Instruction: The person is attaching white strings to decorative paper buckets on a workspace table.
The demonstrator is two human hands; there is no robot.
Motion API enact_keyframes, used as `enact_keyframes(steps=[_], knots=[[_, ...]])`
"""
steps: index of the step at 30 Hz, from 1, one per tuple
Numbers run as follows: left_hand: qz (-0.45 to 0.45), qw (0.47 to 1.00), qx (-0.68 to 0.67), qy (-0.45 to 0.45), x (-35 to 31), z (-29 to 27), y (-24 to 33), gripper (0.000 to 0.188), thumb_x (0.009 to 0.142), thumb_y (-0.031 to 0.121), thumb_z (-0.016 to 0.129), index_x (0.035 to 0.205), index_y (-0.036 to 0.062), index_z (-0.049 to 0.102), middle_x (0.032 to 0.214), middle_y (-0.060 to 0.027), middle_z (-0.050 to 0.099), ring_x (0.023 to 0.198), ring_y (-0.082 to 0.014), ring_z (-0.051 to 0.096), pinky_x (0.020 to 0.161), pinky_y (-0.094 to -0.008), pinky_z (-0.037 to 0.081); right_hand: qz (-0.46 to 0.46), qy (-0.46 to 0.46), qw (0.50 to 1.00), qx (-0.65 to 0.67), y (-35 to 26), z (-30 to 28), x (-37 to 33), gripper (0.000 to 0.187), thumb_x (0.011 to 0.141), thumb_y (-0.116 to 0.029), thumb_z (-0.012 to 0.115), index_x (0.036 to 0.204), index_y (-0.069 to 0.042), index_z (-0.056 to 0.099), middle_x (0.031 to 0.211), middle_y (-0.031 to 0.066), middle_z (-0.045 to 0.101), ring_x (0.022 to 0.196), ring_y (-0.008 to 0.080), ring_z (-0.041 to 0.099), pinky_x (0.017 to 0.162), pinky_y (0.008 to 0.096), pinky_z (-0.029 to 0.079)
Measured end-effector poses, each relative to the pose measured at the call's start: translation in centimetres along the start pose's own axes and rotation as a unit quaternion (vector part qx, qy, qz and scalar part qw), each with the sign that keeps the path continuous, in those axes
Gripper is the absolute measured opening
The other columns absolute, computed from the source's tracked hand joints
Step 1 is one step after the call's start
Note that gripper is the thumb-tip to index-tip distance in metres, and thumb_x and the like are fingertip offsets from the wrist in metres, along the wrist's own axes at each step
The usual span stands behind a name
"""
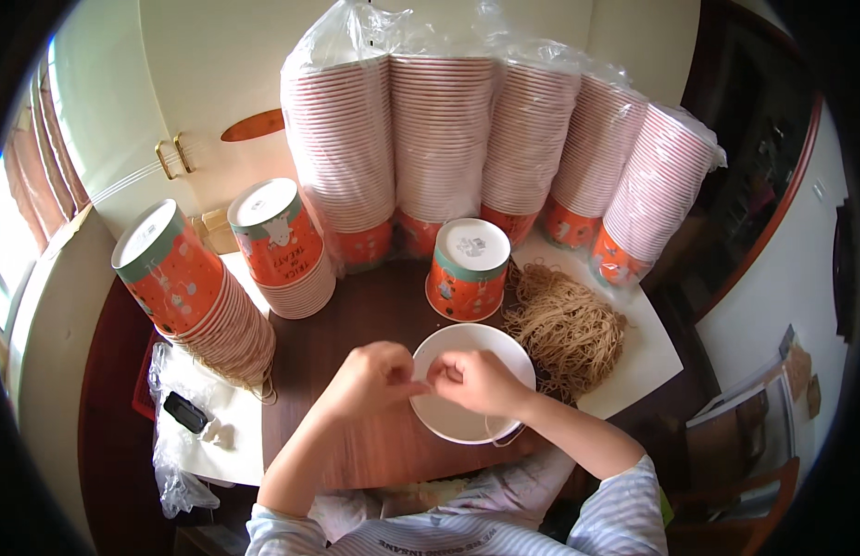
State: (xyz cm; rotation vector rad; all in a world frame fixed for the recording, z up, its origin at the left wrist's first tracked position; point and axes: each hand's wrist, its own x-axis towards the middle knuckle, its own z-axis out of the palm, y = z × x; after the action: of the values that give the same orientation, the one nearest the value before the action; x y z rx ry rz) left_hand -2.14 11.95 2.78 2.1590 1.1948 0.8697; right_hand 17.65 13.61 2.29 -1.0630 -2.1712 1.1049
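Over the left rim of an upright open paper bucket with a white inside (450, 422), my two hands come close together. My left hand (374, 380) is closed, fingertips pinched toward the right one. My right hand (483, 380) is also closed in a pinch, above the bucket's opening. Whatever lies between the fingertips is too thin to make out. A short piece of tan cord (506, 435) hangs at the bucket's near right rim. Just behind stands an upside-down orange paper bucket (469, 285) with a green band. A tangled heap of tan cord (569, 334) lies to the right.
Tall plastic-wrapped stacks of paper buckets (439, 139) line the back of the brown table (319, 408). Two upside-down stacks stand at left, one nearer (203, 296) and one farther (286, 255). A black object (185, 412) and clear plastic wrap (180, 482) lie at the left edge.
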Motion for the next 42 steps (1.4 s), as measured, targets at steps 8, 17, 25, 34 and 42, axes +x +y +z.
enact_keyframes(steps=[8,17,25,34,42], knots=[[-0.140,0.955,-0.257,0.042,0.6,4.8,-5.7,0.022,0.089,0.008,0.050,0.106,-0.0031,0.058,0.090,-0.0078,0.065,0.084,-0.0098,0.058,0.075,-0.0236,0.047,-0.007,0.093,0.987,-0.129,3.5,0.2,2.7,0.017,0.077,-0.021,0.060,0.082,-0.005,0.064,0.069,0.0120,0.063,0.062,0.0235,0.062,0.059,0.0345,0.047],[-0.132,0.959,-0.244,0.057,0.4,5.2,-6.1,0.021,0.087,0.006,0.051,0.103,-0.0030,0.060,0.090,-0.0086,0.066,0.083,-0.0097,0.059,0.074,-0.0239,0.047,0.020,0.090,0.984,-0.150,2.9,0.2,3.1,0.013,0.074,-0.019,0.058,0.076,-0.007,0.064,0.078,0.0108,0.064,0.074,0.0291,0.062,0.065,0.0397,0.049],[-0.120,0.973,-0.187,0.063,0.2,4.9,-5.0,0.021,0.084,0.005,0.053,0.104,-0.0007,0.060,0.091,-0.0130,0.066,0.085,-0.0167,0.063,0.075,-0.0274,0.048,0.015,0.102,0.978,-0.180,3.2,0.5,3.1,0.017,0.075,-0.024,0.061,0.079,-0.008,0.065,0.070,0.0084,0.064,0.066,0.0239,0.063,0.059,0.0352,0.048],[-0.082,0.991,-0.067,0.085,-0.5,4.5,-3.6,0.018,0.078,0.002,0.057,0.095,-0.0005,0.063,0.088,-0.0168,0.064,0.081,-0.0290,0.063,0.071,-0.0319,0.050,-0.001,0.049,0.990,-0.130,3.7,0.6,3.4,0.014,0.076,-0.022,0.059,0.079,-0.011,0.067,0.074,0.0068,0.065,0.072,0.0235,0.063,0.064,0.0349,0.048],[-0.111,0.984,-0.097,0.103,-2.6,6.1,-1.4,0.018,0.078,0.007,0.060,0.095,-0.0005,0.063,0.085,-0.0163,0.064,0.075,-0.0250,0.064,0.066,-0.0306,0.051,-0.061,-0.042,0.983,-0.167,3.2,-0.2,2.4,0.012,0.070,-0.020,0.060,0.075,-0.010,0.065,0.071,0.0053,0.064,0.067,0.0217,0.063,0.061,0.0342,0.048]])
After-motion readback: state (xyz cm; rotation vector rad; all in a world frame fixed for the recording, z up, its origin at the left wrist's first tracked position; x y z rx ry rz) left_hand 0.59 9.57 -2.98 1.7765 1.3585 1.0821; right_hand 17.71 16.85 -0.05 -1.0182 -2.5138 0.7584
